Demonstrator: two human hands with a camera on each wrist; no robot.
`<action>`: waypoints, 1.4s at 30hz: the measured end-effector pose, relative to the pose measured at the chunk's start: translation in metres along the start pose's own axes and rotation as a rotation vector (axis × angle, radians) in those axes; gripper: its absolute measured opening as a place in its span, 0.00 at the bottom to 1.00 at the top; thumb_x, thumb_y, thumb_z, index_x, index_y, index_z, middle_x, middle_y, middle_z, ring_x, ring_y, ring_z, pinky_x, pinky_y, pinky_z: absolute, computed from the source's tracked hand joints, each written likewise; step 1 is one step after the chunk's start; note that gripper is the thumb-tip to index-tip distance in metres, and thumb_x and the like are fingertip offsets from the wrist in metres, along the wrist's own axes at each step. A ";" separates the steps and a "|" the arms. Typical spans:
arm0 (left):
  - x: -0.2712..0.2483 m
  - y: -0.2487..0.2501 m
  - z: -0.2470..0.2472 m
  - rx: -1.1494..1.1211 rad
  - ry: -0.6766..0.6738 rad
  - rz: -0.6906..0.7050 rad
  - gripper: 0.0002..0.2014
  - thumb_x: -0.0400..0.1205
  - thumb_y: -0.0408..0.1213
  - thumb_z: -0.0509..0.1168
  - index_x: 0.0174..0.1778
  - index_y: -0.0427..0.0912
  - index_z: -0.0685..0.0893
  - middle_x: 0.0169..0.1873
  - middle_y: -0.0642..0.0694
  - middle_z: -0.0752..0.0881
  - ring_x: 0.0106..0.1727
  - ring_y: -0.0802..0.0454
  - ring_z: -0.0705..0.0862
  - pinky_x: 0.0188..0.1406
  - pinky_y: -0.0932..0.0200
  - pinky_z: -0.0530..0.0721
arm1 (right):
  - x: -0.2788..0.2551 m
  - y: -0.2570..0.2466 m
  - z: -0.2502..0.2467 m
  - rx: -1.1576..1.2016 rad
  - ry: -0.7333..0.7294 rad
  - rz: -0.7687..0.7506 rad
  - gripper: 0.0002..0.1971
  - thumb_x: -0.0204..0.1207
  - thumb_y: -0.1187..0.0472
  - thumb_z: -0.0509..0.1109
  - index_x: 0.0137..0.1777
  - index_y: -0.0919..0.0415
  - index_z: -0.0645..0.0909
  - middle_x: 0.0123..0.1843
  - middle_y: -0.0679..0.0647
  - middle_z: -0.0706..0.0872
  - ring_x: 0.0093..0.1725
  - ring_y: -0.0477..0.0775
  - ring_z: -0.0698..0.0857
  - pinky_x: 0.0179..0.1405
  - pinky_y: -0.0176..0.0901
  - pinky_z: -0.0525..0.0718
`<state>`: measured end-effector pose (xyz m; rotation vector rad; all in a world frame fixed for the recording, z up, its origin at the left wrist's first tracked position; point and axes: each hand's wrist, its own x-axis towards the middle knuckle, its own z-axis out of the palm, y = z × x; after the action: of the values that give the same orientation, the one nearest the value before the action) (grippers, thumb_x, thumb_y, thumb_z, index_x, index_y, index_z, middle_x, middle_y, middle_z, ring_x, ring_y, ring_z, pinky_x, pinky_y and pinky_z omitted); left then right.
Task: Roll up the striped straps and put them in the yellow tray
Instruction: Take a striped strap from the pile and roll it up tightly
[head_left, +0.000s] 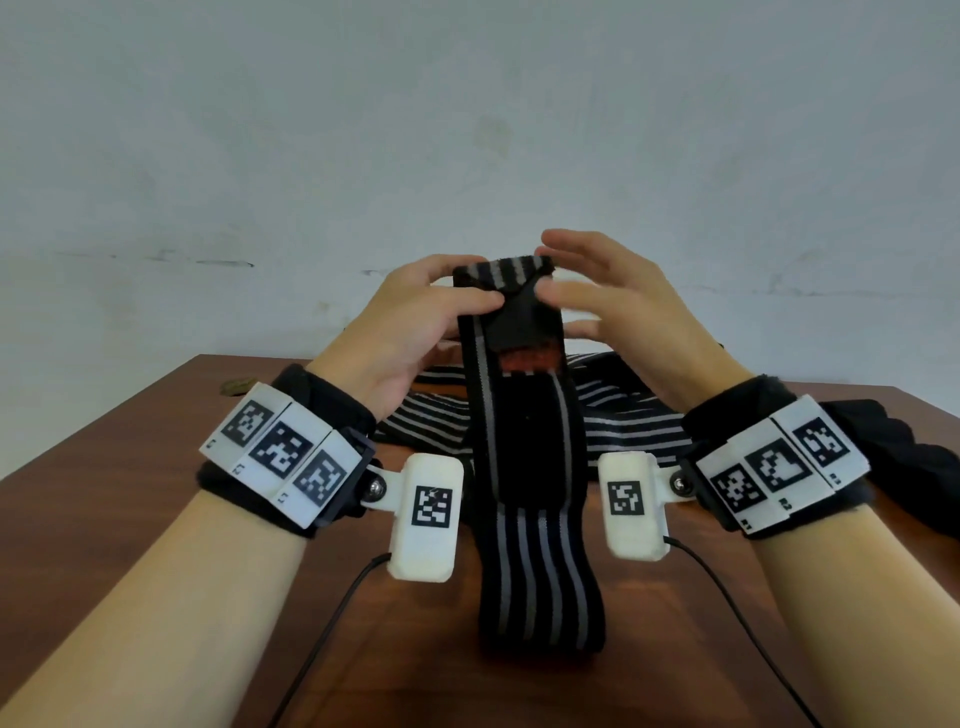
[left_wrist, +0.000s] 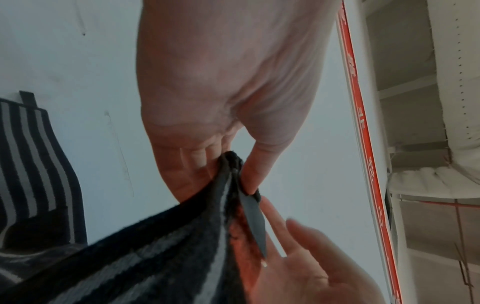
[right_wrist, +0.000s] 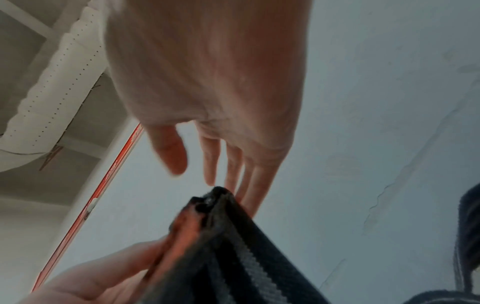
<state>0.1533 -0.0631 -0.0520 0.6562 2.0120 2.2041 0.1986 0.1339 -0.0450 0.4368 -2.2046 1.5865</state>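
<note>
Nearest: lower end of the striped strap (head_left: 540, 571) hangs limp over the wooden table (head_left: 130, 493), tail resting at the near edge. It folds under its own weight, so judged soft, light, elastic-woven; not slippery, not fragile.

Mid-height: a black fastener patch and a small red label show on the strap's face, below the held end.

Top end, raised between both hands: left hand (head_left: 415, 322) pinches the strap's left edge, thumb on the front, fingers curled behind; the left wrist view confirms the thumb-and-finger pinch. Right hand (head_left: 597, 296) has straight, spread fingers; fingertips (right_wrist: 244, 185) lie at the strap's right edge, thumb clear of it. No grip on that side.

Behind: more striped straps (head_left: 623, 415) in a loose pile on the table. Yellow tray not in any view.

Judgement: rolling not yet started. Best hold is the top end, both edges pinched, wound tight with tension on the hanging length; slack would let the roll spring loose.
</note>
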 end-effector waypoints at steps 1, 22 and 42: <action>0.000 0.000 0.000 0.007 0.002 0.012 0.17 0.84 0.31 0.72 0.68 0.47 0.86 0.54 0.43 0.94 0.50 0.47 0.94 0.51 0.50 0.91 | -0.001 0.002 0.000 -0.080 -0.020 -0.006 0.28 0.80 0.63 0.78 0.79 0.48 0.78 0.72 0.42 0.84 0.68 0.40 0.86 0.60 0.39 0.88; -0.004 -0.003 0.007 0.149 -0.126 -0.017 0.10 0.89 0.39 0.68 0.63 0.47 0.90 0.54 0.49 0.95 0.56 0.52 0.93 0.60 0.54 0.87 | 0.000 0.005 0.007 0.017 0.169 -0.068 0.21 0.69 0.77 0.81 0.58 0.59 0.85 0.59 0.59 0.91 0.55 0.62 0.93 0.57 0.64 0.92; -0.002 -0.003 0.015 -0.020 -0.201 -0.149 0.21 0.89 0.53 0.61 0.66 0.43 0.91 0.61 0.39 0.92 0.67 0.42 0.89 0.77 0.40 0.80 | -0.003 0.008 0.011 0.057 0.113 -0.044 0.13 0.73 0.79 0.76 0.49 0.62 0.89 0.43 0.52 0.93 0.44 0.49 0.93 0.39 0.38 0.89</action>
<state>0.1598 -0.0492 -0.0550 0.6723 1.8729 1.9862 0.1957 0.1265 -0.0562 0.3984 -2.0571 1.6135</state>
